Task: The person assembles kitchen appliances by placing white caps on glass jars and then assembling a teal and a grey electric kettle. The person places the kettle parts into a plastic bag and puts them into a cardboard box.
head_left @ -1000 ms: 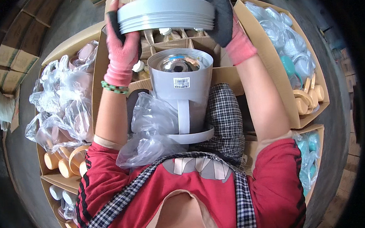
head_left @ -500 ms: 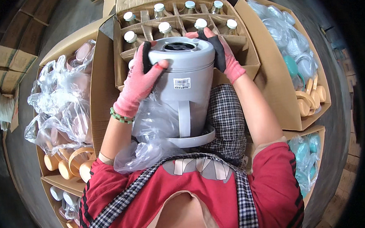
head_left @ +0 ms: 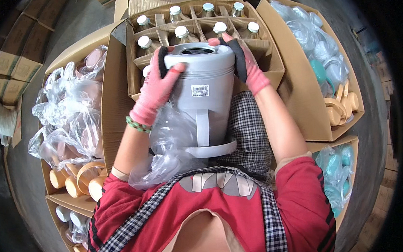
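Observation:
A grey plastic jug (head_left: 216, 109) stands nearly upright over my lap, with a side handle, a label on its wall and a wide ring at its lower end. My left hand (head_left: 155, 89), in a pink and black fingerless glove, grips the jug's upper left side, thumb on the front. On the upper right side my right hand (head_left: 249, 67) is closed round the rim in a matching glove. At the top of the jug is a round dark opening (head_left: 197, 51). Crumpled clear plastic bag (head_left: 169, 132) lies against its left side, below my left hand.
Ahead sits a divided carton (head_left: 276, 63) of glass bottles (head_left: 182, 32) with white caps. The left carton (head_left: 109, 81) holds bagged pinkish pieces and peach parts (head_left: 82, 182). At right, another carton (head_left: 295, 74) holds bagged pieces and peach parts; bagged teal pieces (head_left: 336, 182) lie nearer.
The jug's lower end has shifted slightly up in the view, and both forearms have moved a little. Both hands keep their hold on the jug.

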Tool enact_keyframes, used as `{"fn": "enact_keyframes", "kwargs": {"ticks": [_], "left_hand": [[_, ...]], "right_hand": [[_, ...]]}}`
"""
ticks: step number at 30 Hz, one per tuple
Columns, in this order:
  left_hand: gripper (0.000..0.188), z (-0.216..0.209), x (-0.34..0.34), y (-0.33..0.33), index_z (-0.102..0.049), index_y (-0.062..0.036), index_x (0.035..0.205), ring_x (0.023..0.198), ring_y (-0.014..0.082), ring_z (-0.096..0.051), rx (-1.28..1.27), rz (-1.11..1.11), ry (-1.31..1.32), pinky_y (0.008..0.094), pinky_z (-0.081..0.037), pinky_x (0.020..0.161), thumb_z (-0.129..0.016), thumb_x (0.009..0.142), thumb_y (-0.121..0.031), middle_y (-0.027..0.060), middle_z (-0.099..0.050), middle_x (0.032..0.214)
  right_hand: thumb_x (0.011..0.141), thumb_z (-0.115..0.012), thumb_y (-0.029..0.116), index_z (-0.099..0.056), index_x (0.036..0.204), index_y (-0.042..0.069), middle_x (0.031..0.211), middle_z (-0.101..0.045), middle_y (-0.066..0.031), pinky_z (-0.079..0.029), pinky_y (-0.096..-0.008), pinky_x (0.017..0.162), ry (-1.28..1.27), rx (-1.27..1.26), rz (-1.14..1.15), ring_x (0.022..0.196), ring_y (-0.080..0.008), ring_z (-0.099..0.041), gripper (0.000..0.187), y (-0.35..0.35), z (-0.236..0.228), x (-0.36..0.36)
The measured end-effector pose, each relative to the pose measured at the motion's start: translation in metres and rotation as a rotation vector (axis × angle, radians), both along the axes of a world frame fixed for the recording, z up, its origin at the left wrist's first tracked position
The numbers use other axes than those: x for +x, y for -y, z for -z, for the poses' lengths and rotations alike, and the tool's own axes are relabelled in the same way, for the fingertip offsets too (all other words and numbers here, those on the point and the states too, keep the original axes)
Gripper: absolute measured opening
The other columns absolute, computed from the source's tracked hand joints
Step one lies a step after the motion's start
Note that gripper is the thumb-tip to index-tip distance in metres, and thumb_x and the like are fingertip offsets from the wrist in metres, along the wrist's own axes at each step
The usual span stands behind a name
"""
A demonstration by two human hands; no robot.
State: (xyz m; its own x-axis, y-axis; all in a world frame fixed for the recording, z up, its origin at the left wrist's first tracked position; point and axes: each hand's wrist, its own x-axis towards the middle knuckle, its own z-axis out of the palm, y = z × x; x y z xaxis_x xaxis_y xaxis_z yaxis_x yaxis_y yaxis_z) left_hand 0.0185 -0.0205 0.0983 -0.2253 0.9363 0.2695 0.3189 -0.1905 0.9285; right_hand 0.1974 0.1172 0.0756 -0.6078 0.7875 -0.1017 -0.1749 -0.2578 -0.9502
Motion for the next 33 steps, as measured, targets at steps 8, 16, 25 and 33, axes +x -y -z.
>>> {"fn": "enact_keyframes", "kwargs": {"ticks": [8,16,25,33], "left_hand": [[0.058,0.014,-0.053,-0.019,-0.042,0.004,0.117,0.106,0.0164,-0.043,-0.13,0.388,0.596,0.0274,-0.027,0.094,-0.047,0.083,-0.043,0.0068,-0.051,0.111],[0.043,0.009,-0.012,-0.018,-0.052,0.0002,0.105,0.085,0.0138,-0.051,-0.06,0.075,0.358,0.0243,-0.04,0.077,-0.052,0.081,-0.035,0.0071,-0.057,0.091],[0.044,-0.01,0.001,-0.017,-0.059,0.0001,0.097,0.081,0.0097,-0.05,-0.087,0.065,0.299,0.0211,-0.038,0.076,-0.039,0.088,-0.039,0.0061,-0.058,0.09],[0.041,0.024,-0.044,-0.042,-0.054,0.0006,0.107,0.085,0.0161,-0.055,-0.119,-0.037,0.331,0.0244,-0.041,0.079,-0.045,0.087,-0.034,0.0079,-0.06,0.095]], "right_hand": [[0.083,-0.039,0.053,-0.052,0.104,-0.004,0.1,-0.055,-0.009,-0.037,-0.0248,0.085,0.229,0.33,0.235,0.092,-0.0143,-0.05,0.063,0.041,-0.036,0.006],[0.081,-0.046,0.051,-0.053,0.103,0.0,0.089,-0.057,-0.007,-0.04,-0.0254,0.078,0.166,0.227,0.155,0.086,-0.0144,-0.051,0.055,0.027,-0.01,0.004],[0.08,-0.032,0.063,-0.05,0.108,-0.001,0.088,-0.053,-0.0062,-0.038,-0.0288,0.083,0.129,0.022,0.335,0.083,-0.0141,-0.048,0.072,-0.01,-0.011,0.017],[0.077,-0.043,0.062,-0.049,0.109,0.0,0.098,-0.05,-0.0068,-0.038,-0.0269,0.082,0.139,0.26,0.191,0.091,-0.0154,-0.047,0.07,0.035,-0.029,0.004]]}}
